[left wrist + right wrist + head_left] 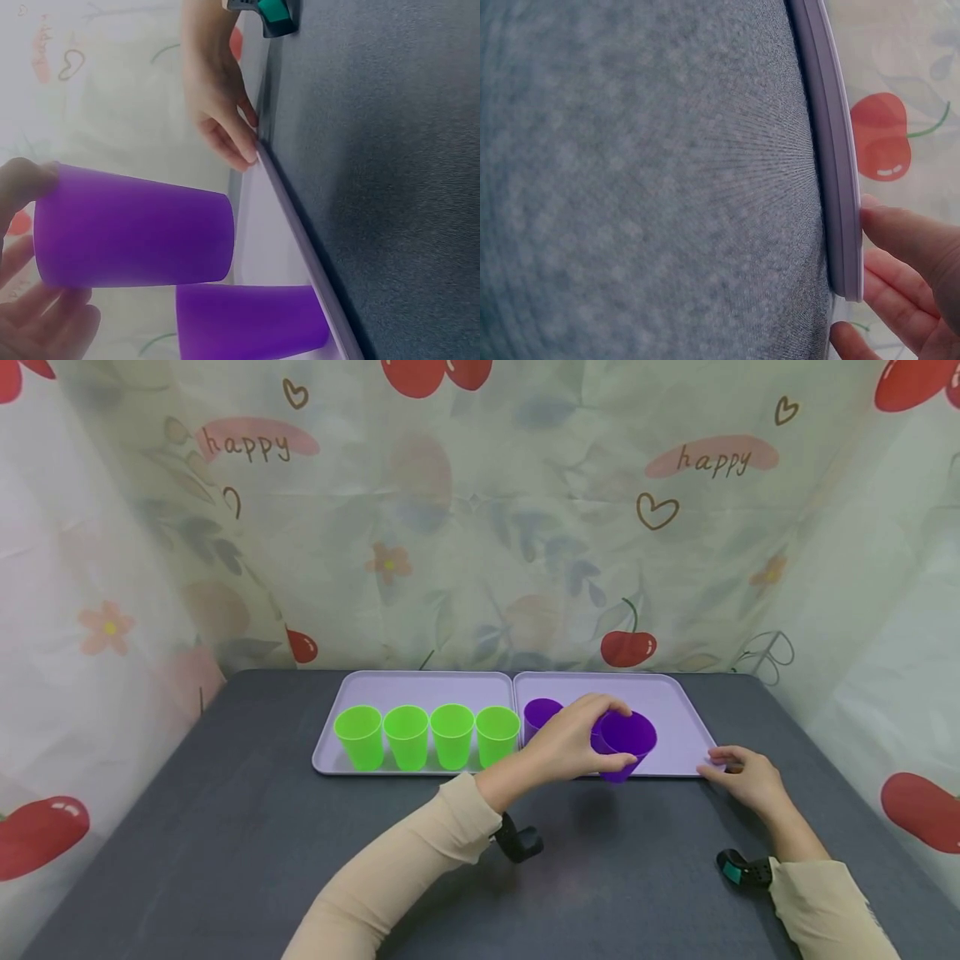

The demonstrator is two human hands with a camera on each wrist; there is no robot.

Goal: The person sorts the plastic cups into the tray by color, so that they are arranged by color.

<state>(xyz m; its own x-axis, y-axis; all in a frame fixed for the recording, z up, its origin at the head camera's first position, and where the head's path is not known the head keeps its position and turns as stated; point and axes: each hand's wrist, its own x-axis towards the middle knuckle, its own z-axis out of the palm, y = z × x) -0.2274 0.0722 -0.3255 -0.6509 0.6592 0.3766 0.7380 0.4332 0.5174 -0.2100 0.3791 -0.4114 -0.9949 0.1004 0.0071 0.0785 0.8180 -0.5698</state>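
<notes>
My left hand (573, 739) grips a purple cup (632, 735) by its sides, thumb in front and fingers behind; it is raised and tilted over the front of the right tray (675, 710). Another purple cup (542, 714) stands in that tray, partly hidden by the left hand. More purple shows just left of the held cup, mostly covered. In the left wrist view a purple cup (251, 322) stands on the tray beside the held cup (135, 229). My right hand (750, 781) holds the tray's front right corner, thumb at the rim (847, 225).
The left lilac tray (420, 687) adjoins the right one and bears a row of several green cups (453, 735). Both trays lie on a dark grey table (247, 827). A patterned curtain (480, 568) hangs behind and at both sides.
</notes>
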